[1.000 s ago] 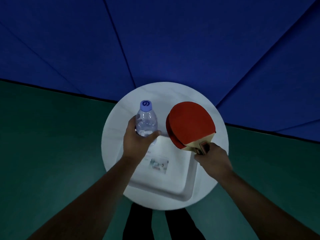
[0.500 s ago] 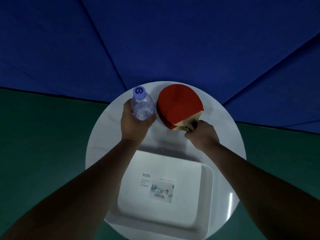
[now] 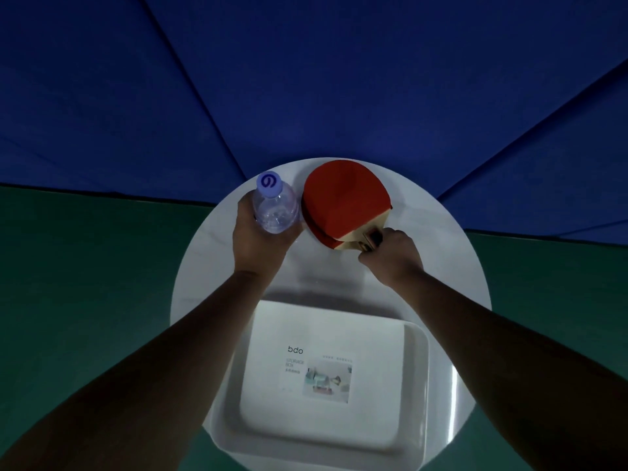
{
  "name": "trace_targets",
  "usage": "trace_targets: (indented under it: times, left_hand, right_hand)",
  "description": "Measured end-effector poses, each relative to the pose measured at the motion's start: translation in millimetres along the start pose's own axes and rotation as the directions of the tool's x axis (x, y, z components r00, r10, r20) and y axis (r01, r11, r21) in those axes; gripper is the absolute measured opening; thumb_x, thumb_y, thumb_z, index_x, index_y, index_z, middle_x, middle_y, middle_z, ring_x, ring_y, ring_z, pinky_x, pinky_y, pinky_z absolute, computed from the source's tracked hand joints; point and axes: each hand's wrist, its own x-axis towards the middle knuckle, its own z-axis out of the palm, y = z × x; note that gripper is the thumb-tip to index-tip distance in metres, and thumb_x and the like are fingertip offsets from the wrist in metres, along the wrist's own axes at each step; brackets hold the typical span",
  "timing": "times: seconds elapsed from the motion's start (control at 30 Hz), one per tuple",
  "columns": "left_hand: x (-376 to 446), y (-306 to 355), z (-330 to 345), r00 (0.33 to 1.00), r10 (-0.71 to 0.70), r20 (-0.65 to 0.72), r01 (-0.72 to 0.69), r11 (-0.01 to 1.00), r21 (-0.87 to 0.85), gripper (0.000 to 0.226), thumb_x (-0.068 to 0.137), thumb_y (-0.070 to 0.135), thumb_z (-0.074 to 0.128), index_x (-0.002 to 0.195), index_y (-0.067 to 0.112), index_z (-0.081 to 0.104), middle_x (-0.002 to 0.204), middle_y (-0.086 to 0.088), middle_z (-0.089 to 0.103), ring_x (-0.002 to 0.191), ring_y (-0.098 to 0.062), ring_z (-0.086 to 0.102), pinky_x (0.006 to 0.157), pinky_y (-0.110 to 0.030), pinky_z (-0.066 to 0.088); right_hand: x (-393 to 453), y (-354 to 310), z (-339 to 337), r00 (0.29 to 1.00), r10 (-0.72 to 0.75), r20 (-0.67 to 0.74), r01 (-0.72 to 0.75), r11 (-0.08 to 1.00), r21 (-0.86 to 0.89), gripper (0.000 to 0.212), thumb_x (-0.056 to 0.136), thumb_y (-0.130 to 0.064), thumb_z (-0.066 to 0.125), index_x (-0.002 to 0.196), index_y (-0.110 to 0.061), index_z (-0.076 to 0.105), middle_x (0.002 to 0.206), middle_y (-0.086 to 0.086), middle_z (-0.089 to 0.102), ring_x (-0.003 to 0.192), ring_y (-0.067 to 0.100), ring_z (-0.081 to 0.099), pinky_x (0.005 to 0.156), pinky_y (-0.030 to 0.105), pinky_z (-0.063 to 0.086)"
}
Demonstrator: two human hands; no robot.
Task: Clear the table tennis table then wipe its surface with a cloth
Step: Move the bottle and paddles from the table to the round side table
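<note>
My left hand (image 3: 260, 244) grips a clear water bottle (image 3: 274, 209) with a purple cap, held upright at the far side of a round white side table (image 3: 455, 277). My right hand (image 3: 390, 258) holds two red table tennis paddles (image 3: 346, 202) by their wooden handles, stacked, with the blades just right of the bottle and low over the tabletop. Whether bottle or paddles touch the surface I cannot tell. The table tennis table and any cloth are out of view.
A white storage box (image 3: 326, 379) with a printed label sits on the near half of the round table, between my forearms. Blue fabric barriers (image 3: 306, 79) rise behind the table. Green floor (image 3: 85, 283) lies on both sides.
Both hands have moved away from me, past the white box to the table's far side, still carrying the bottle and the paddles. The view has come closer to the table.
</note>
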Motion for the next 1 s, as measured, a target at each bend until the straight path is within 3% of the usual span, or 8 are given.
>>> trace_targets:
  times: [0.1, 0.23, 0.4, 0.6, 1.0]
  left_hand:
    - [-0.3, -0.2, -0.4, 1.0, 0.009, 0.019, -0.009, 1.0, 0.009, 0.067, 0.067, 0.024, 0.091, 0.109, 0.046, 0.044, 0.1, 0.04, 0.052, 0.098, 0.019, 0.054, 0.077, 0.001, 0.042]
    - [-4.3, -2.7, 0.7, 0.999, 0.013, 0.034, -0.013, 1.0, 0.004, 0.069, 0.065, 0.026, 0.092, 0.113, 0.04, 0.045, 0.103, 0.032, 0.053, 0.098, 0.016, 0.055, 0.078, 0.001, 0.042]
    - [-5.5, -2.7, 1.8, 0.999, -0.004, 0.044, 0.004, 1.0, 0.0, 0.067, 0.065, 0.031, 0.092, 0.11, 0.047, 0.045, 0.099, 0.041, 0.054, 0.099, 0.016, 0.055, 0.076, 0.002, 0.041]
    - [-5.1, -2.9, 3.3, 0.999, -0.004, 0.048, 0.005, 1.0, -0.022, 0.068, 0.066, 0.031, 0.091, 0.116, 0.039, 0.047, 0.104, 0.038, 0.056, 0.102, 0.009, 0.057, 0.08, -0.002, 0.044]
    - [-8.2, 5.9, 2.0, 0.997, 0.018, 0.07, -0.018, 1.0, -0.01, 0.067, 0.064, 0.028, 0.091, 0.109, 0.045, 0.045, 0.101, 0.049, 0.052, 0.102, 0.014, 0.056, 0.081, 0.0, 0.043]
  right_hand:
    - [1.6, 0.9, 1.6, 1.0, 0.004, -0.015, -0.004, 1.0, 0.002, 0.027, 0.076, -0.025, 0.075, 0.092, -0.014, 0.056, 0.087, 0.005, 0.061, 0.073, 0.02, 0.057, 0.057, 0.024, 0.039]
    - [1.7, 0.6, 3.9, 0.999, 0.024, -0.037, -0.024, 0.999, -0.023, 0.029, 0.077, -0.03, 0.075, 0.092, -0.018, 0.053, 0.09, 0.005, 0.063, 0.077, 0.022, 0.059, 0.066, 0.029, 0.045]
    - [-0.3, 0.3, 8.0, 0.999, 0.028, -0.043, -0.028, 1.0, -0.003, 0.031, 0.077, -0.029, 0.076, 0.096, -0.014, 0.057, 0.092, 0.006, 0.063, 0.078, 0.022, 0.06, 0.066, 0.03, 0.047]
    - [-1.0, 0.6, 11.3, 0.999, 0.013, -0.047, -0.013, 1.0, -0.005, 0.041, 0.077, -0.03, 0.078, 0.107, -0.008, 0.06, 0.098, 0.01, 0.063, 0.087, 0.026, 0.064, 0.072, 0.033, 0.053]
    - [-3.2, 2.8, 11.9, 0.997, -0.005, -0.078, 0.003, 1.0, -0.029, 0.047, 0.079, -0.036, 0.079, 0.11, -0.008, 0.059, 0.101, 0.01, 0.062, 0.089, 0.025, 0.063, 0.074, 0.033, 0.053]
